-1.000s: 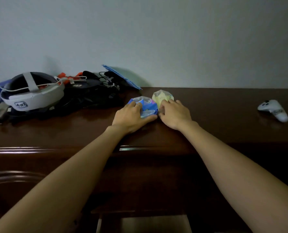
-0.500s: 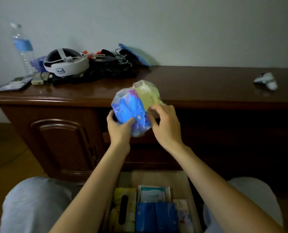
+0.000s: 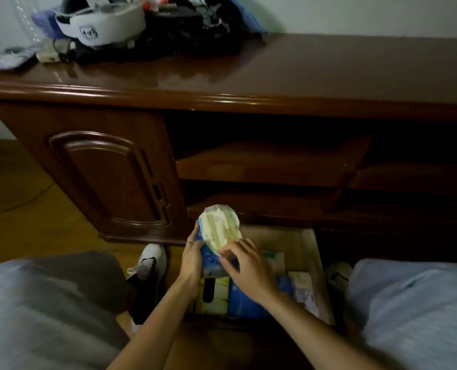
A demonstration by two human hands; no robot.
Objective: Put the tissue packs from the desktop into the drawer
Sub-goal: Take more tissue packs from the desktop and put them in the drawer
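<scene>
Two tissue packs are held together just above the open drawer [image 3: 306,244]: a pale yellow pack [image 3: 219,227] on top and a blue pack [image 3: 208,260] under it. My left hand [image 3: 192,259] grips them from the left side. My right hand [image 3: 248,268] holds them from the right, fingers on the yellow pack's lower edge. The drawer below holds several packs, among them a yellow one [image 3: 214,295], a blue one [image 3: 240,300] and a white one [image 3: 303,289].
The dark wooden desk [image 3: 275,76] carries a white headset [image 3: 102,21] and black cables [image 3: 174,30] at its back left. A cabinet door [image 3: 110,177] stands left of the drawer. My knees [image 3: 43,311] flank the drawer, with a shoe [image 3: 150,263] between.
Both hands lifted the two packs off the desktop and brought them down and toward me, to just over the open drawer. The view tilted downward.
</scene>
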